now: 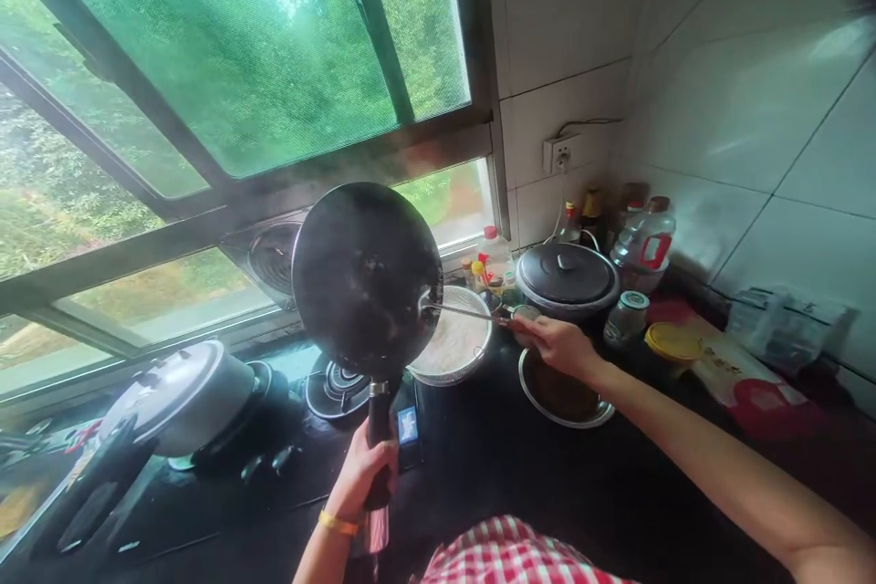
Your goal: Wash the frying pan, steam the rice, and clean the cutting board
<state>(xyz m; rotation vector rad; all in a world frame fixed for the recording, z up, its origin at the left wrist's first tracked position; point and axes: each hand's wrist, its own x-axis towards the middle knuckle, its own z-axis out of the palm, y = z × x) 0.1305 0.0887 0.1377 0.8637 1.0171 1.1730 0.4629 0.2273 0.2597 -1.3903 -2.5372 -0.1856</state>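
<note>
My left hand (362, 467) is wrapped round the black handle of a frying pan (362, 283). The pan is tipped up steeply above the stove, its dark inner face towards me with a few pale specks on it. In my right hand (557, 347) is a cooking utensil (469, 314) with a long thin metal shaft. Its far end meets the pan's right side; the head's shape is hard to make out. Just behind and below the pan's right edge, partly hidden by it, stands a mesh strainer (455, 379) with whitish contents.
A gas burner (337, 391) shows below the pan. At left stands a lidded pressure cooker (198, 397). A metal bowl (565, 420) with brown contents lies under my right forearm. Behind are a lidded pot (567, 276), a jar (626, 319), a yellow-lidded tub (672, 342) and several bottles.
</note>
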